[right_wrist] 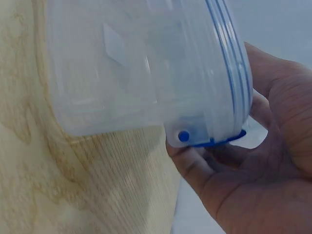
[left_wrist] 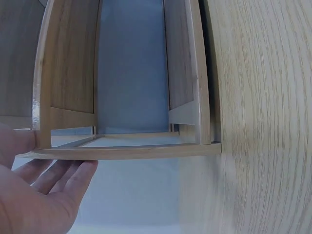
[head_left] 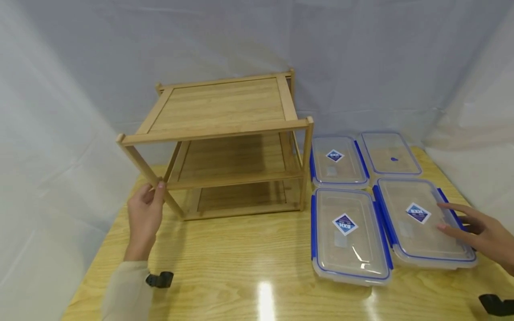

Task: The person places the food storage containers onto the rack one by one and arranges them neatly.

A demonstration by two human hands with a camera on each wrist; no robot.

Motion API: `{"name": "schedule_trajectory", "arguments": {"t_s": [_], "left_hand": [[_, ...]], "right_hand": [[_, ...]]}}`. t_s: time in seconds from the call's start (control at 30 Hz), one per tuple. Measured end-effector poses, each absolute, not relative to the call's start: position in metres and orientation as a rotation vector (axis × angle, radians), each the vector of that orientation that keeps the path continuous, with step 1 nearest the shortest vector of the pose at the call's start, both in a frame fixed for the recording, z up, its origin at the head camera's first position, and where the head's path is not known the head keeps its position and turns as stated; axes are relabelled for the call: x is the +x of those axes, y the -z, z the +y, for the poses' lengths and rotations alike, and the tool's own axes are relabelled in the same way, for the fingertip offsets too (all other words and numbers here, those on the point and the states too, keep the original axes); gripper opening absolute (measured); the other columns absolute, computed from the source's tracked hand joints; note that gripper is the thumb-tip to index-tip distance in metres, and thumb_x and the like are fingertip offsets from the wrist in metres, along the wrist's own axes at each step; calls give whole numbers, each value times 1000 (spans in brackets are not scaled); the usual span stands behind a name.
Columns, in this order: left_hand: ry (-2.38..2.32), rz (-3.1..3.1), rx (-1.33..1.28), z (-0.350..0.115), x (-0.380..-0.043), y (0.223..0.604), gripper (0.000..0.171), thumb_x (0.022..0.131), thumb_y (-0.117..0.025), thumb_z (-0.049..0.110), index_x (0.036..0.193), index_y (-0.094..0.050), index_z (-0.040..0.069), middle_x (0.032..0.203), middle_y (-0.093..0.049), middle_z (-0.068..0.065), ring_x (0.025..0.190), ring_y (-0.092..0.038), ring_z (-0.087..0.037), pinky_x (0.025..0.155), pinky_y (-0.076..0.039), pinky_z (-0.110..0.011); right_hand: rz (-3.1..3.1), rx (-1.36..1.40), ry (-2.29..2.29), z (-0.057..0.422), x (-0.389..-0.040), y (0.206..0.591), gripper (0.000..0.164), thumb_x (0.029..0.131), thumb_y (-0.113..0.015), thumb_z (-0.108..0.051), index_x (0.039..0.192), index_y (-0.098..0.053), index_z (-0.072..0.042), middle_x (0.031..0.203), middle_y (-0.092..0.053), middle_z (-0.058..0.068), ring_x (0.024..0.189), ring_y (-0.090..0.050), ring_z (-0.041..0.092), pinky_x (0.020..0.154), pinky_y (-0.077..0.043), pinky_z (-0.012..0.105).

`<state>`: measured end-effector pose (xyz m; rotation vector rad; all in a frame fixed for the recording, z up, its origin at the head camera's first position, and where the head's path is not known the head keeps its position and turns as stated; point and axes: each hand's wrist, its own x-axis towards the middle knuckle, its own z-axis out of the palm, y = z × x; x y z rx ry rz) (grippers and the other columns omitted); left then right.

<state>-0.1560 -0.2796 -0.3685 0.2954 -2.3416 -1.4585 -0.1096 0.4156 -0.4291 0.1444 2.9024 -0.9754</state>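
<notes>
A three-tier wooden shelf rack (head_left: pixel 229 104) stands on the table. My left hand (head_left: pixel 145 214) grips its front left leg near the middle shelf, with the thumb on the near side; in the left wrist view the fingers (left_wrist: pixel 80 178) lie along the leg's outer side. To the right sits a clear food container (head_left: pixel 415 238) with blue side latches and a diamond-shaped label on its lid. My right hand (head_left: pixel 483 234) holds that container's right side. Its thumb and one finger are on the lid, while other fingers curl at the blue latch (right_wrist: pixel 214 141).
Three similar lidded containers are grouped with it: one at the front left (head_left: pixel 349 254), one at the back left (head_left: pixel 339 171) and one at the back right (head_left: pixel 387 154). A wood-grain table (head_left: pixel 225 267) carries everything. White sheeting (head_left: pixel 225 40) hangs behind and at both sides.
</notes>
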Motion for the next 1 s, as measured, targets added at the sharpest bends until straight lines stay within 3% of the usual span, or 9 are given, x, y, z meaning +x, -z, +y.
{"name": "schedule_trajectory", "arguments": {"t_s": [0.17, 0.33, 0.43, 0.53, 0.6, 0.67, 0.77, 0.87, 1.0], "left_hand": [[1454, -2350, 292, -281, -156, 369, 49, 107, -50, 41, 144, -57, 10, 135, -63, -16, 126, -60, -29, 102, -52, -41], [1452, -2363, 297, -281, -157, 368, 49, 107, -49, 42, 144, -57, 12, 135, -64, -15, 124, -61, -28, 102, -53, -42], [1452, -2365, 298, -280, -157, 368, 48, 107, -49, 41, 144, -57, 12, 134, -64, -16, 124, -62, -28, 103, -52, -44], [1453, -2370, 296, -281, -156, 368, 49, 107, -49, 42, 145, -56, 12, 135, -63, -16, 125, -61, -29, 103, -51, -45], [1461, -2373, 297, -281, -156, 367, 49, 107, -48, 42, 146, -55, 12, 136, -62, -16, 126, -60, -29, 103, -51, -44], [1462, -2376, 297, -280, -155, 367, 50, 107, -48, 42, 146, -55, 11, 137, -62, -16, 127, -59, -29, 103, -51, -44], [1460, -2374, 291, -280, -155, 367, 50, 107, -48, 42, 146, -55, 11, 137, -62, -16, 127, -59, -29, 103, -51, -43], [1456, -2375, 286, -279, -155, 367, 51, 107, -49, 42, 146, -55, 10, 137, -62, -16, 126, -60, -29, 102, -52, -42], [1457, -2384, 285, -280, -154, 366, 51, 107, -48, 42, 146, -55, 9, 139, -60, -16, 128, -58, -29, 103, -51, -42]], "right_hand": [[2893, 99, 1046, 426, -113, 439, 73, 102, -63, -41, 158, -33, -7, 143, -35, 43, 106, -56, 57, 67, -60, 48], [2812, 136, 1142, 435, -115, 442, 68, 104, -58, -43, 161, -31, -17, 148, -28, 45, 114, -47, 63, 69, -61, 51], [2824, 155, 1140, 434, -116, 441, 68, 104, -58, -43, 159, -33, -11, 149, -27, 46, 117, -42, 66, 71, -60, 55], [2848, 137, 1149, 433, -117, 441, 66, 104, -59, -40, 157, -37, -8, 146, -31, 47, 113, -50, 63, 69, -61, 51], [2860, 120, 1177, 433, -117, 442, 63, 104, -60, -37, 156, -39, -7, 143, -34, 48, 102, -61, 53, 65, -62, 47], [2873, 106, 1198, 434, -116, 444, 61, 104, -60, -35, 155, -41, -8, 140, -37, 49, 92, -68, 34, 63, -63, 41], [2878, 101, 1220, 436, -116, 447, 60, 104, -61, -33, 155, -42, -8, 141, -36, 49, 85, -64, 5, 62, -62, 35], [2866, 110, 1244, 438, -114, 449, 61, 105, -59, -34, 156, -40, -7, 141, -35, 49, 83, -59, -7, 62, -62, 32], [2860, 131, 1266, 439, -112, 451, 62, 105, -58, -36, 157, -37, -8, 140, -36, 49, 81, -57, -11, 61, -60, 28]]}}
